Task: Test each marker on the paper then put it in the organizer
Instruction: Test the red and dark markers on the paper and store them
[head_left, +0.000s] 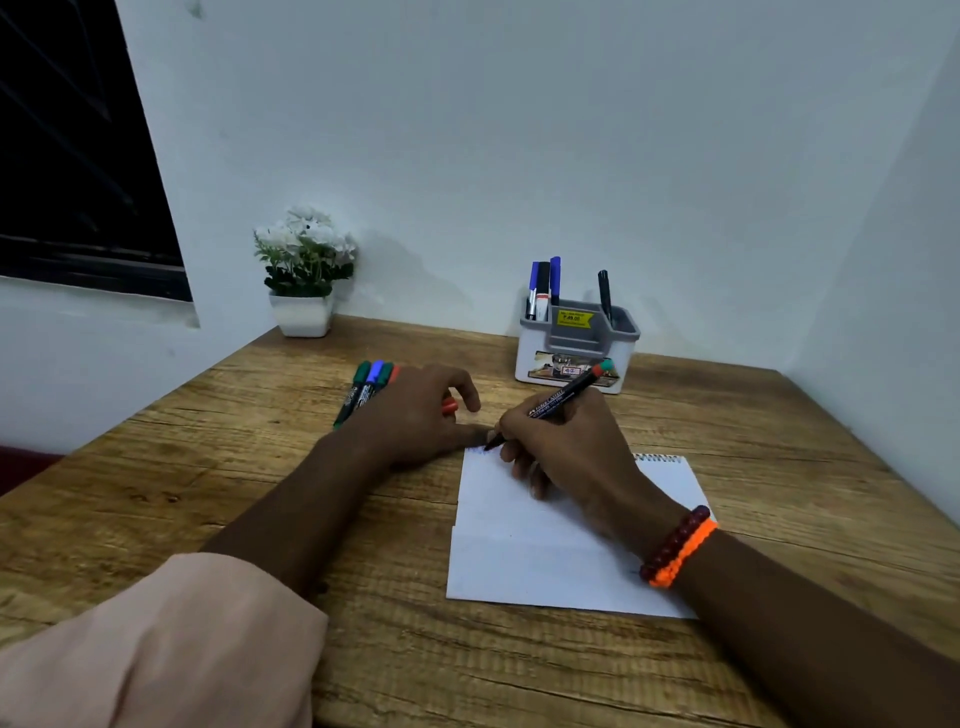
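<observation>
My right hand (563, 447) grips a black marker (556, 402) with a red and teal end, its tip touching the top left corner of the white notepad paper (545, 561), where faint blue marks show. My left hand (415, 415) rests on the table just left of the paper and holds an orange-red cap (450, 405) between curled fingers. Several capped markers (366, 387) with green, blue and red ends lie side by side behind my left hand. The grey and white organizer (576, 340) stands at the back with several markers upright in it.
A white pot of white flowers (304, 275) stands at the back left corner of the wooden table (208, 467). Walls close the table off at the back and right. A dark window sits at the upper left.
</observation>
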